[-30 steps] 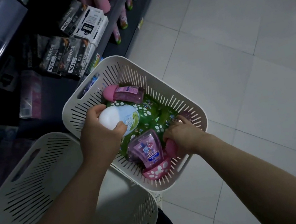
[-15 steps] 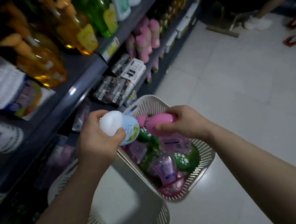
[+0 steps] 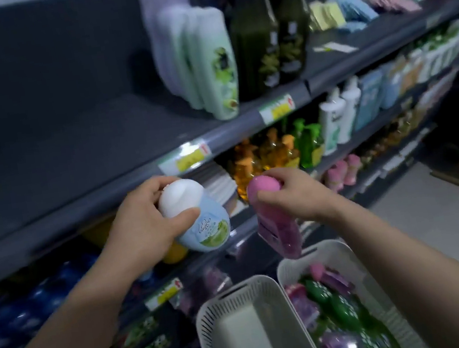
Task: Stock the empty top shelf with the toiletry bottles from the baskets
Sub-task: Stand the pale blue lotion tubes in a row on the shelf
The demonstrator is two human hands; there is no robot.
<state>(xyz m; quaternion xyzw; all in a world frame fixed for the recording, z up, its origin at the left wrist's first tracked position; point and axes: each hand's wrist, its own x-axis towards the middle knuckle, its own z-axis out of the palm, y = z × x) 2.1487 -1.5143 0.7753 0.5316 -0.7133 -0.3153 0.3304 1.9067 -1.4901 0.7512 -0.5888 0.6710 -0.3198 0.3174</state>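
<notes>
My left hand (image 3: pixel 142 219) grips a pale blue bottle with a white cap (image 3: pixel 199 217), held just below the front edge of the top shelf (image 3: pixel 69 144). My right hand (image 3: pixel 290 191) grips a pink bottle (image 3: pixel 274 220) by its pink cap, the body hanging down. The left part of the top shelf is bare. Below, a white slatted basket (image 3: pixel 332 251) holds several pink, green and purple bottles. A second white basket (image 3: pixel 240 291) to its left shows only its pale floor.
Pale green bottles (image 3: pixel 214 62) and dark olive bottles (image 3: pixel 270 33) stand on the top shelf to the right. Lower shelves carry orange (image 3: pixel 261 154), white and pink bottles. Tiled floor (image 3: pixel 439 231) lies at the right.
Both hands rose from the basket to shelf height, each carrying its bottle. The view swung up from the baskets to the shelving.
</notes>
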